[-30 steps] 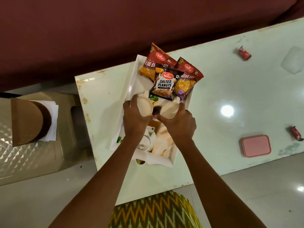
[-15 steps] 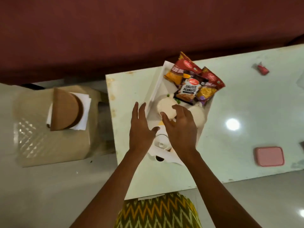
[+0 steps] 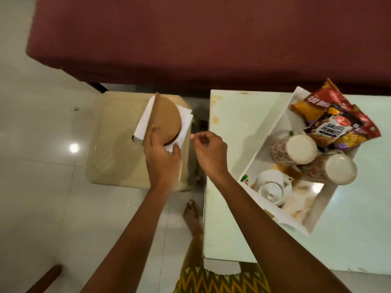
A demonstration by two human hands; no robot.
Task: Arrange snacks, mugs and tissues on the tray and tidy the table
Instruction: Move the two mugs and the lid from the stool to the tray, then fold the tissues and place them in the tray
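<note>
I am looking down into a living room in a home. A low white table (image 3: 232,144) is sitting on a shiny tiled floor (image 3: 42,187). A big dark red sofa (image 3: 190,39) is stretching behind the table. A small tan stool (image 3: 118,161) is standing left of the table. A bare foot (image 3: 191,216) is resting beside it.

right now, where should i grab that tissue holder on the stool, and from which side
Take the tissue holder by its two flat wooden faces, pinching across the thin semicircular body near the bottom, coming down from above on the near side. It stands upright on the stool with white tissues sandwiched inside. The left hand is already at its near edge; the right hand hovers beside.
</note>
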